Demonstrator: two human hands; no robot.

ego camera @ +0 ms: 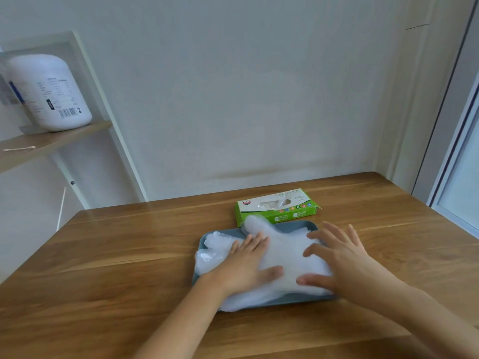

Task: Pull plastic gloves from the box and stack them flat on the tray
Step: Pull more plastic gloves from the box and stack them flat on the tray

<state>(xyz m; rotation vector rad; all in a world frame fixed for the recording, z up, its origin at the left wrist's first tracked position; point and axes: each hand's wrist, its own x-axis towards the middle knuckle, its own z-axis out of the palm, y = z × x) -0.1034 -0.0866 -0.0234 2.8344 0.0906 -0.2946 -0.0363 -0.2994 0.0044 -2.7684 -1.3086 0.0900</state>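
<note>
A blue-grey tray (298,225) lies on the wooden table, just in front of a green and white glove box (277,207) with clear gloves showing in its top opening. A pile of clear plastic gloves (285,252) covers most of the tray and hangs over its left and front edges. My left hand (243,265) lies flat on the pile's left half, fingers straight. My right hand (334,257) presses on the pile's right side with its fingers spread.
The wooden table (129,255) runs up to a white wall. At the far left a shelf (51,141) carries a large white jar (49,92) and a cotton swab (19,149). A window frame (461,177) stands at the right.
</note>
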